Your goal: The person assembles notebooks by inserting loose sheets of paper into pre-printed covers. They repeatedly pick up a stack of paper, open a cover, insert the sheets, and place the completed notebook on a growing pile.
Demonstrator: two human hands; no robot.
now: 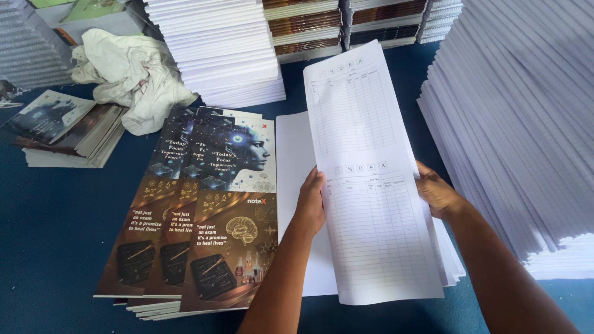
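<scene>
My left hand pinches the left edge of a long printed sheet, thumb on top and fingers tucked out of sight beneath it, while my right hand closes on the opposite edge at about the same height, its fingers mostly hidden behind the paper. The sheet is ruled with two table forms, one above the other, and I hold it slightly lifted between both hands; its long axis runs away from me, the far end leaning a little to the left. Under it lies a stack of plain white sheets, showing at the left of my left hand and again as a fanned edge by my right wrist. The left hand is the nearer one to that exposed blank sheet; the right sits over the fanned corner. Just left of the white stack, close but apart from my hand, sits an overlapping pile of glossy covers, dark blue at the far half and brown at the near half, long axis parallel to the sheet. Everything rests on a dark blue counter. To my right rises a tall pile of white paper; more white stacks and brown-edged bundles stand at the far side. A crumpled white cloth and a few more covers lie at far left.
</scene>
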